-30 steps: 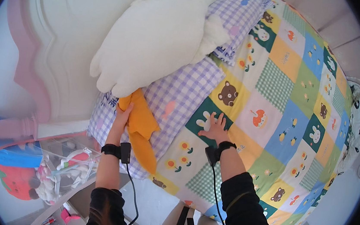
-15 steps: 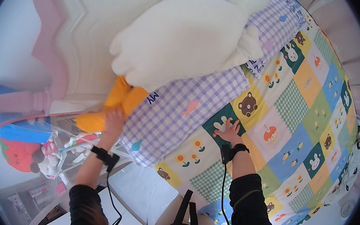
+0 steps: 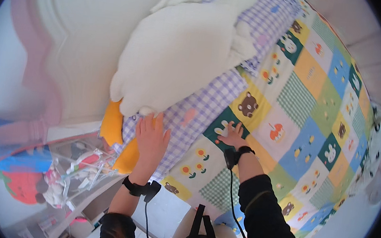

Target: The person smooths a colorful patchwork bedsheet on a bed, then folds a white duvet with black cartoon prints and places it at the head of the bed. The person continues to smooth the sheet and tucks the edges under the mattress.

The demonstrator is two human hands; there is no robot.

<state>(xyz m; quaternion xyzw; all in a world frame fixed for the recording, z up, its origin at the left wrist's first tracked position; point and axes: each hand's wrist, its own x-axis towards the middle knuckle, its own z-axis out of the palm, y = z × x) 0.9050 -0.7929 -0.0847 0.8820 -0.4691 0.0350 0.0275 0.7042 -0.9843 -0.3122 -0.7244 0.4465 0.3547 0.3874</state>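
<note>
A big white plush toy [image 3: 174, 53], likely a goose, lies across two purple-and-white checked pillows [image 3: 201, 99] at the head of the bed. Two orange feet [image 3: 112, 124] stick out from its near end; one hangs past the pillow's left side, and the other is partly covered by my left wrist. My left hand [image 3: 151, 138] rests with outstretched fingers over the plush's near end and the top of that foot. On the patchwork quilt [image 3: 285, 137], my right hand [image 3: 232, 135] lies flat with fingers spread, holding nothing.
A white and pink headboard [image 3: 83, 40] rises along the left. Below it, a rack [image 3: 90, 164] holds small plush toys, near a red strawberry-shaped cushion [image 3: 19, 186] and a blue object [image 3: 26, 158]. Pale curtains [image 3: 367, 44] hang beyond the bed's far right side.
My left hand has come off the lower orange foot and moved right, onto the plush's near end. The orange feet have spread apart. My right hand stays on the same quilt patch.
</note>
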